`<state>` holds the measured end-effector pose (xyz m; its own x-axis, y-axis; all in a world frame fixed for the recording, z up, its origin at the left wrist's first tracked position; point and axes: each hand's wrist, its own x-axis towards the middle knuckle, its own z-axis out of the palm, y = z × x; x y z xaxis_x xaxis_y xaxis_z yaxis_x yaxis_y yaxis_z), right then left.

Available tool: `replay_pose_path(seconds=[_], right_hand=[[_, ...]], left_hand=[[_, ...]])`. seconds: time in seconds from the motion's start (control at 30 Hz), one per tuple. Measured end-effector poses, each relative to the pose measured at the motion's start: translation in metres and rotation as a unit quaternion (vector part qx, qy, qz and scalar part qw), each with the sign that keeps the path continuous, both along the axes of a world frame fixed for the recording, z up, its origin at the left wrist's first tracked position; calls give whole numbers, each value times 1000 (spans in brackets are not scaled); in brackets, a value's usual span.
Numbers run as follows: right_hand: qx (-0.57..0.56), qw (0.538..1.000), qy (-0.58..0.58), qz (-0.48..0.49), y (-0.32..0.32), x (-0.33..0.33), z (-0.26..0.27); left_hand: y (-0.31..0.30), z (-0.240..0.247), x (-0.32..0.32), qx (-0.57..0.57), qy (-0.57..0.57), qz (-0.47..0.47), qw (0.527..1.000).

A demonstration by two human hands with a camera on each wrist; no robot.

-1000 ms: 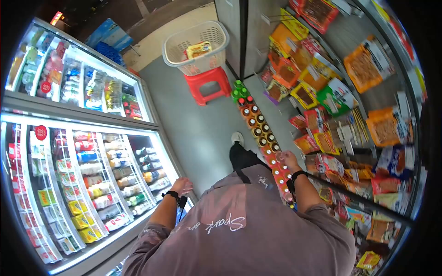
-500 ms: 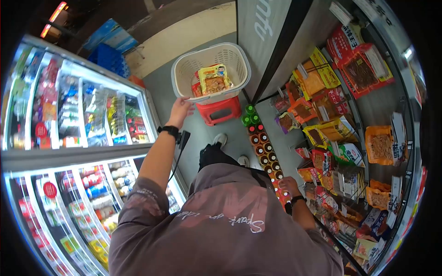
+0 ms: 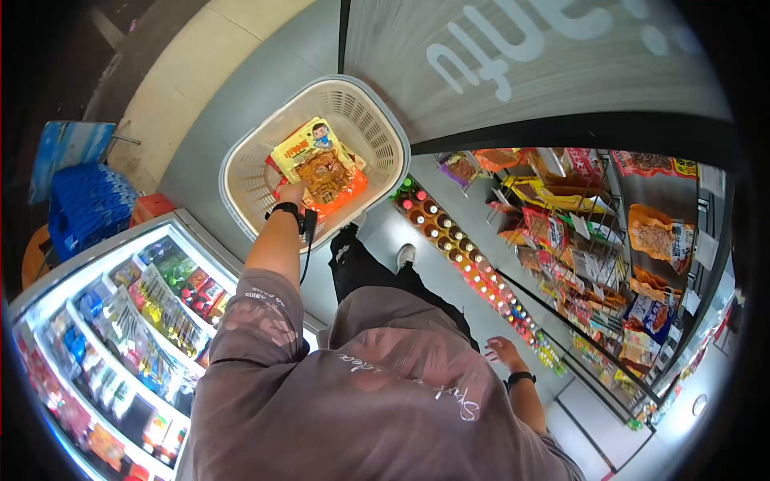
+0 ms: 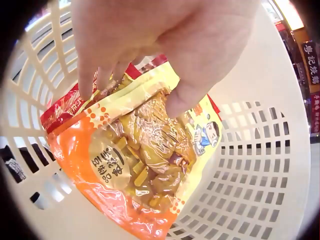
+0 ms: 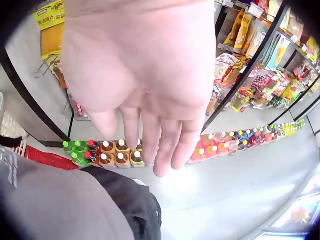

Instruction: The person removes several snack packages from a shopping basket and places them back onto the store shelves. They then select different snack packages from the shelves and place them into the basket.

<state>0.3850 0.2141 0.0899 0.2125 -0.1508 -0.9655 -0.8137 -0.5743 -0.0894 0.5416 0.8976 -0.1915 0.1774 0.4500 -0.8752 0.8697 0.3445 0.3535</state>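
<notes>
My left hand [image 3: 292, 193] reaches down into a cream plastic basket [image 3: 370, 120]. It pinches a yellow and orange food pouch [image 4: 142, 155] by its upper edge, the thumb on the front and the fingers behind. Through the pouch's window, glossy brown meat shows, with a cartoon figure printed beside it. Behind this pouch in the left wrist view lies a red packet [image 4: 62, 107]. My right hand [image 3: 504, 353] hangs away from the basket, near the floor bottles, its palm bare and its fingers loosely extended.
Bottles [image 3: 461, 252] stand in a long line along the floor by the snack rack [image 3: 581, 240]. A lit fridge [image 3: 136, 321] is at left, with blue crates [image 3: 88, 204] beyond it. A grey panel [image 3: 529, 88] rises past the basket.
My left hand has gone from beside the fridge, past the basket's rim, to the pouch inside. The basket is now nearer, and the view has turned. My right hand has moved away from the bottles.
</notes>
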Motion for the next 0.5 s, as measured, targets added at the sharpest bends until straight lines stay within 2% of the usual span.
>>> replay_pose_path(seconds=[0.03,0.1,0.17,0.23,0.27,0.3,0.37,0.4,0.43,0.5], right_hand=[[-11,1000,-22,12,11,3,4],[-25,999,-39,22,30,11,11],[-2,993,-115,33,50,26,17],[-12,991,-129,36,57,31,16],[-5,988,-151,42,70,32,22],[4,983,-176,47,87,40,32],[4,979,-196,51,112,46,35],[-1,978,-190,86,120,47,37],[-6,975,-184,121,124,48,39],[-4,971,-198,137,124,39,37]], left_hand=[[0,3,3,-9,7,-6,1000],[-4,2,8,-40,7,38,998],[0,-9,6,-22,34,38,998],[-11,-43,-11,-130,-34,72,988],[-13,1,-6,-140,-79,107,981],[-11,15,-4,-134,-81,103,982],[-23,15,8,-75,-105,64,990],[-33,17,13,-41,-104,99,989],[-32,21,19,-42,-108,96,989],[-30,13,25,-80,-13,25,996]])
